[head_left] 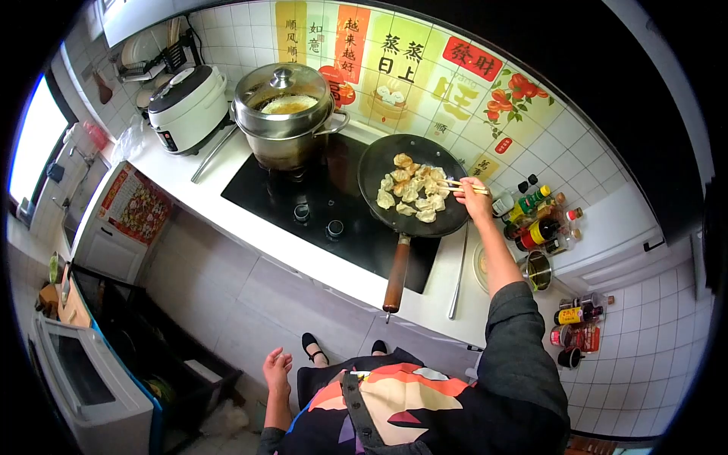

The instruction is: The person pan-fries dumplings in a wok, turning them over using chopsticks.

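My right hand is closed around a pair of chopsticks, whose tips reach in among the dumplings at the right side of the wok. Several dumplings, pale with some browned sides, lie bunched in the dark wok. The wok sits on the right of the black cooktop; its wooden handle points toward me over the counter edge. Low beside my body, my left hand hangs with loosely bent fingers, apart from everything and holding nothing.
A lidded steel pot stands on the cooktop's left burner, beside a white rice cooker. Several sauce bottles line the right corner, near a steel bowl. A long metal utensil lies right of the wok.
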A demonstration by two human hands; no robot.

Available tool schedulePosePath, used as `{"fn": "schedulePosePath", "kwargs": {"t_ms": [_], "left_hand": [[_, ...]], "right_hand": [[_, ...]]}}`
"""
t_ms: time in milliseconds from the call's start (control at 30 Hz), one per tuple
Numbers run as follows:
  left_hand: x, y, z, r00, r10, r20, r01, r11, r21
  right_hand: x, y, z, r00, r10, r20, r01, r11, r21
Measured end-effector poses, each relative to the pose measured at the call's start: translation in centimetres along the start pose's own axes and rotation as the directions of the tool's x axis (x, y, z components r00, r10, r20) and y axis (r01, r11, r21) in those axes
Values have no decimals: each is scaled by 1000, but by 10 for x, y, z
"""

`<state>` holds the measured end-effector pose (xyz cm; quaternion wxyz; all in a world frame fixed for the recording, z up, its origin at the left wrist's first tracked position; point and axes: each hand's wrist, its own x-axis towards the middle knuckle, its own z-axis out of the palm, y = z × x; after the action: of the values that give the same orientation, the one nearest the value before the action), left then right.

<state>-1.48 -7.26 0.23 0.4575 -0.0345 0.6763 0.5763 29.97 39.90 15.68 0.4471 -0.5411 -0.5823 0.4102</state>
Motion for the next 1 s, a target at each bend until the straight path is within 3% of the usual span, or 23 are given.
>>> {"fn": "schedulePosePath", "kwargs": {"t_ms": [300, 400, 600, 667, 800, 833, 900, 933, 1000], "left_hand": [[1, 4, 1, 1000, 14, -15, -14, 1000, -3], [-1, 0, -3, 1000, 6, -28, -6, 1000, 8], [-4, -1, -5, 999, 11, -53, -11, 1000, -14], [-5, -3, -7, 999, 17, -45, -18, 1000, -25], [-10, -2, -9, 997, 15, -73, -18, 999, -41], [-10, -3, -11, 996, 14, -83, -17, 999, -38], [-11, -6, -14, 995, 12, -99, -16, 999, -38], [-11, -8, -16, 994, 9, -106, -13, 999, -37], [-11, -9, -19, 993, 6, -118, -11, 999, -40]], "right_hand": [[26, -9, 26, 994, -110, -13, 109, 993, -35], [32, -11, 41, 993, -99, 63, 100, 995, -14], [47, -14, 73, 999, -29, 17, 28, 996, 79], [49, -13, 84, 996, -49, 70, 58, 990, -128], [64, 13, 98, 943, -314, 115, 333, 904, -269], [65, 13, 100, 941, -316, 120, 337, 903, -265], [64, 14, 103, 969, -247, -17, 246, 967, -65], [70, 19, 98, 963, -260, -65, 255, 964, -74], [82, 27, 87, 994, -63, -93, 76, 988, 138]]}}
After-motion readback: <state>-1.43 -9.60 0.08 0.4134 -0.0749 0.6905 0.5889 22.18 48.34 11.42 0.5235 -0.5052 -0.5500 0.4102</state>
